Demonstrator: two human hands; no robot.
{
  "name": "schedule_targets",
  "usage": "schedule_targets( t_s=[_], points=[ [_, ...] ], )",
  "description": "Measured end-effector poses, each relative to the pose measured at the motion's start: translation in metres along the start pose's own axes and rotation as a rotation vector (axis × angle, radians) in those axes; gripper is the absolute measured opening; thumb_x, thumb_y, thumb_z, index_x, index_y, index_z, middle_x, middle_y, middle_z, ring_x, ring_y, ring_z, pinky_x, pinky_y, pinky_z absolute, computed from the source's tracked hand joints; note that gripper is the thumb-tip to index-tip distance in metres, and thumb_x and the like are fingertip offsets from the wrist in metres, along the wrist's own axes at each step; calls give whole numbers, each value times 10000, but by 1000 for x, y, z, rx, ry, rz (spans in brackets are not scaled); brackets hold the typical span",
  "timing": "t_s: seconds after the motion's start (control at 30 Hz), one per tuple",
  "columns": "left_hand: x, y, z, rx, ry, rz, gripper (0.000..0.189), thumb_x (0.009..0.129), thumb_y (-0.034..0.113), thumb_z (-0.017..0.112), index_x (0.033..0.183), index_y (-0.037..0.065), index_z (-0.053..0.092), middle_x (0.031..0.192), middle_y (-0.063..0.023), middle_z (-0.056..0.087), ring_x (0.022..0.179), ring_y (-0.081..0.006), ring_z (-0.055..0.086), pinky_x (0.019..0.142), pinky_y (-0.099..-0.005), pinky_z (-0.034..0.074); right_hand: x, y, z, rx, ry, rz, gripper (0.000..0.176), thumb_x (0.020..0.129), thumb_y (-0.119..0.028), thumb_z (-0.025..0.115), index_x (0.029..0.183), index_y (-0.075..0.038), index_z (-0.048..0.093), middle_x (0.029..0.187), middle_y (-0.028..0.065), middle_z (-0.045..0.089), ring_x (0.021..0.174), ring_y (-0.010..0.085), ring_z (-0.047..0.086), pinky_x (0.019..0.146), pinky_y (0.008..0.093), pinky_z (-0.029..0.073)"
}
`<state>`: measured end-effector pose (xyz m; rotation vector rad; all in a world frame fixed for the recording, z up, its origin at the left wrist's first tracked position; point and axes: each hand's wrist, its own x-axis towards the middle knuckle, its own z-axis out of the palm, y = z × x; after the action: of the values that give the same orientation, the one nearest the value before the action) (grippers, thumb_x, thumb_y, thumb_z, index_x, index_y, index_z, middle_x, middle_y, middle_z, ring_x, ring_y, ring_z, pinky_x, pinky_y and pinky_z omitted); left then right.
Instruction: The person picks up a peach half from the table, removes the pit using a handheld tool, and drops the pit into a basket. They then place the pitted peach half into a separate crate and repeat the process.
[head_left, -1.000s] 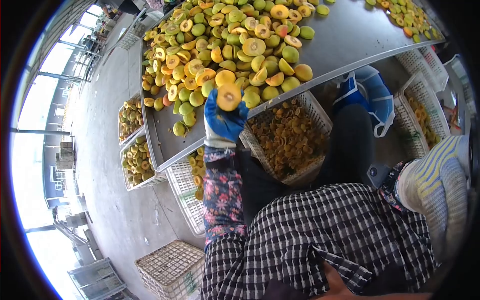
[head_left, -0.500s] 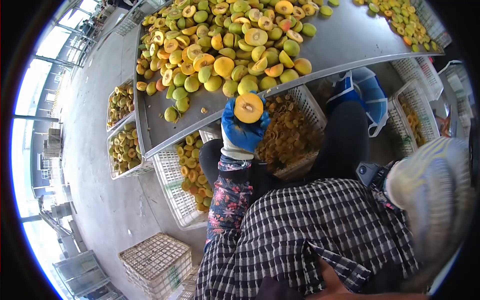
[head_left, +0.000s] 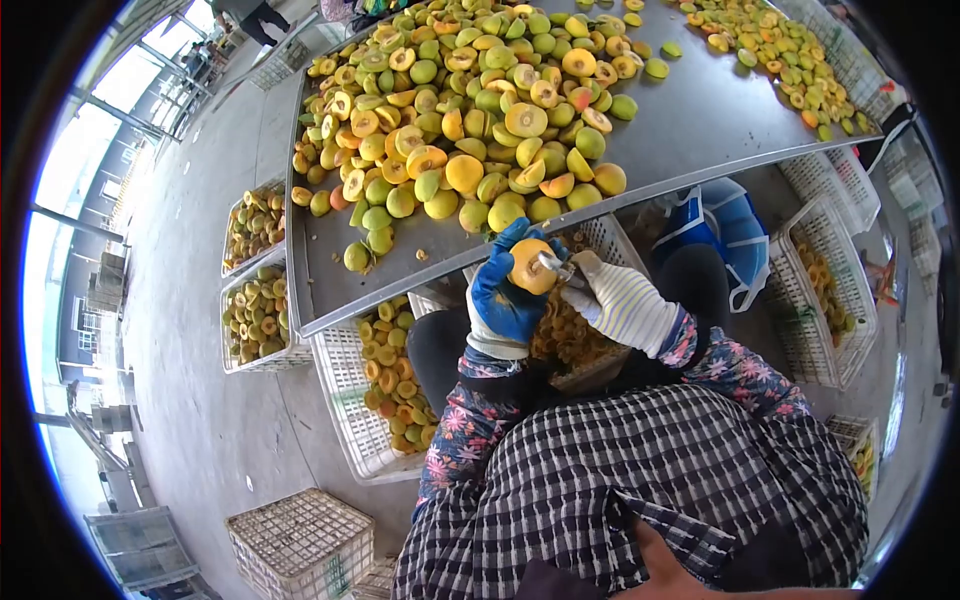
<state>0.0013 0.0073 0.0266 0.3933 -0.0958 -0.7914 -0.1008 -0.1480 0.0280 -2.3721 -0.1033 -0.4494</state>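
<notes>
My left hand (head_left: 502,300), in a blue-coated glove, is closed around a peach half (head_left: 528,268) with its orange cut face turned up. My right hand (head_left: 622,305) wears a white striped knit glove and grips a small shiny metal pitting tool (head_left: 551,262). The tool's tip meets the cut face near its middle; its exact shape is partly hidden by the fingers. Just beyond my hands, a heap of yellow-green peaches (head_left: 470,130), many of them halved, lies on the metal table (head_left: 690,125). Below my hands is a crate of brownish scraps (head_left: 565,335).
White crates of peach halves (head_left: 345,400) stand under and beside the table, with two more (head_left: 262,320) farther left. A lidded crate (head_left: 300,535) sits on the floor. At right are a blue-and-white bag (head_left: 735,235) and another crate (head_left: 825,290).
My right hand has come in from the far right with the metal tool and now meets the peach half. My left hand sits slightly lower and farther right in view, fingers higher around the fruit.
</notes>
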Motion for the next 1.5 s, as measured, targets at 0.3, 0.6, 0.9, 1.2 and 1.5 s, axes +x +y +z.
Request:
schedule_targets(
  t_s=[0.3, 0.6, 0.9, 1.2, 1.5],
  points=[
    [15, -21, -22, -64, 170, 100, 404, 1025, 397, 413, 1276, 82, 441, 1139, -118, 555, 1053, -360, 583, 927, -500, 513, -1, -3, 7, -243, -159, 15, 347, 848, -153, 620, 1126, -21, 460, 802, 173, 621, 661, 377, 621, 570, 447, 508],
    [14, -23, -6, 7, 384, 132, 429, 986, 436, 485, 1166, 47, 510, 992, -102, 604, 945, -345, 617, 888, -515, 521, 0, -9, 10, -272, -336, 107, 282, 925, -179, 530, 1115, 24, 483, 868, 228, 641, 711, 386, 640, 605, 473, 511],
    [4, -5, 0, 1603, -132, 685, 414, 979, 365, 530, 1083, -35, 525, 957, -137, 641, 894, -289, 667, 805, -401, 549, 0, 7, 13, 600, -295, 50, 340, 911, -198, 631, 1163, -4, 510, 865, 110, 617, 681, 282, 585, 661, 382, 492],
    [16, -15, -19, 958, 39, 238, 340, 988, 303, 501, 1012, -20, 603, 915, -133, 667, 825, -305, 662, 772, -375, 524, 10, -19, -17, -22, -590, 238, 267, 962, -219, 524, 1110, 3, 523, 934, 198, 635, 867, 366, 625, 761, 395, 504],
    [18, -19, -3, 460, 104, 13, 372, 1028, 306, 415, 917, -15, 568, 824, -130, 623, 735, -275, 635, 722, -420, 545, 2, -22, -24, 1390, -586, 935, 127, 963, -260, 566, 940, -144, 521, 638, -41, 454, 428, 56, 404, 388, 210, 279]
  ],
)
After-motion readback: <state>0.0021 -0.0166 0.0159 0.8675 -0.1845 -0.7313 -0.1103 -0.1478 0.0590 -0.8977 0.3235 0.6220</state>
